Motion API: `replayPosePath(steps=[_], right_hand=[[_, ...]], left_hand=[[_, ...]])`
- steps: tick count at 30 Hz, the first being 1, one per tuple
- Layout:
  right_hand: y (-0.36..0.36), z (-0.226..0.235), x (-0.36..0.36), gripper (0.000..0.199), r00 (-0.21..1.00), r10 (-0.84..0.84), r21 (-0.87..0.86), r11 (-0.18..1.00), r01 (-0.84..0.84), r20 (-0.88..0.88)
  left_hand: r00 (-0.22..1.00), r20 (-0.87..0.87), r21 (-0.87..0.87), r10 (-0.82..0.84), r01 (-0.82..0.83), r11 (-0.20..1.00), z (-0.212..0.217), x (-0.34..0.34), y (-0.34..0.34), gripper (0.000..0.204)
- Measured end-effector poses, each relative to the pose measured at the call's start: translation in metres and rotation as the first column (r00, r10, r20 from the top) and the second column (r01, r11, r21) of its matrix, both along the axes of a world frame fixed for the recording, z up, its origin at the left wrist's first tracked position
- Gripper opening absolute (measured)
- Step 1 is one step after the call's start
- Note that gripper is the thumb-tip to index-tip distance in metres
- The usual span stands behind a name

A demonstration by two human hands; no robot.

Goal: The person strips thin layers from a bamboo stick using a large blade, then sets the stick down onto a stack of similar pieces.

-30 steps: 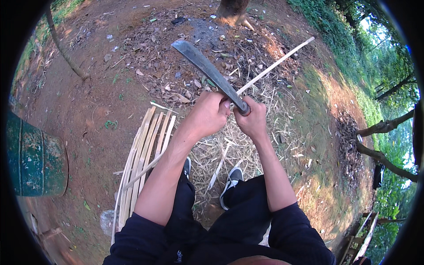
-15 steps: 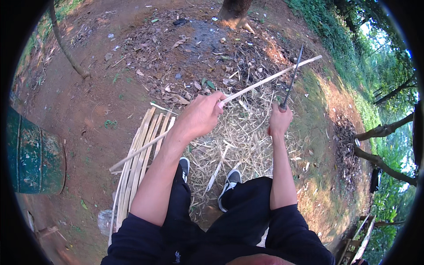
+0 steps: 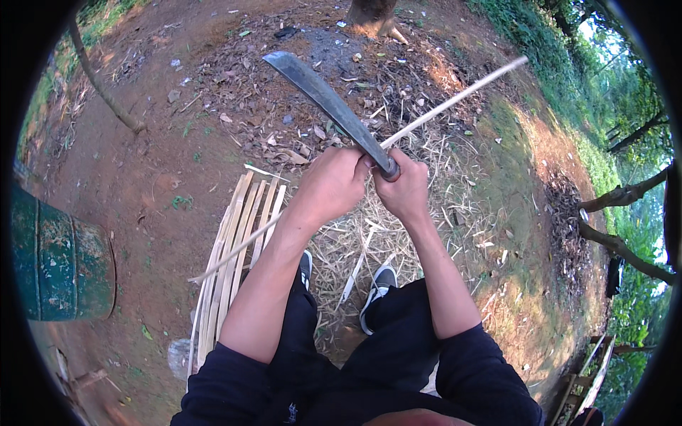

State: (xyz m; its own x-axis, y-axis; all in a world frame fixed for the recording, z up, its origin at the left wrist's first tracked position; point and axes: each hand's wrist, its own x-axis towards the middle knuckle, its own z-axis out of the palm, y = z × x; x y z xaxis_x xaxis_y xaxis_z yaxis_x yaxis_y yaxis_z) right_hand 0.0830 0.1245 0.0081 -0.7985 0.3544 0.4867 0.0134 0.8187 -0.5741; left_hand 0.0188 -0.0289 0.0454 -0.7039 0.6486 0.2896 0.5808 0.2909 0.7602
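Looking down from the head camera, I see both hands meeting in the middle of the view, above the knees. My left hand is closed around a long thin bamboo strip, which runs from the lower left, under the hands, up toward the upper right. My right hand is wrapped tight round the handle of a machete, whose dark, broad blade slants up and to the left, its heel lying against the strip just beside my left fingers.

I judge the strip to be light, springy and stiff along its length, with edges that may cut, so it is best held near the blade, as it is now. The machete looks heavy toward its tip and wants a full fist on the handle.

Below the hands, bare brown earth is littered with pale bamboo shavings and dry leaves. A bundle of split bamboo slats lies to the left of my legs, and a green metal drum stands at the left edge. A tree trunk rises at the top, with green undergrowth to the right.
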Motion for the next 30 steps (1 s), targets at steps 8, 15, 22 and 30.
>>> replayPosePath(steps=[8, 15, 22, 30], right_hand=[[0.088, -0.013, 0.007, 0.02, 0.911, -0.413, -0.151, 0.9, 0.409, 0.006], [0.056, 0.004, 0.016, 0.017, 0.981, -0.189, -0.148, 0.97, 0.192, 0.03], [0.002, 0.002, -0.001, 0.013, 0.998, 0.068, -0.043, 0.997, -0.068, -0.005], [0.038, -0.006, -0.002, 0.016, 0.989, -0.148, 0.213, 0.967, 0.141, 0.016]], left_hand=[[0.999, -0.002, -0.02, 0.041, -0.041, 0.999, 0.003, -0.006, -0.011, 0.022], [0.994, -0.021, -0.123, 0.105, -0.107, 0.987, 0.007, -0.005, -0.012, 0.02], [0.987, -0.021, -0.071, 0.159, -0.16, 0.985, 0.009, 0.002, -0.005, 0.018], [0.994, -0.047, 0.055, 0.1, -0.097, 0.994, 0.001, 0.002, 0.012, 0.018]])
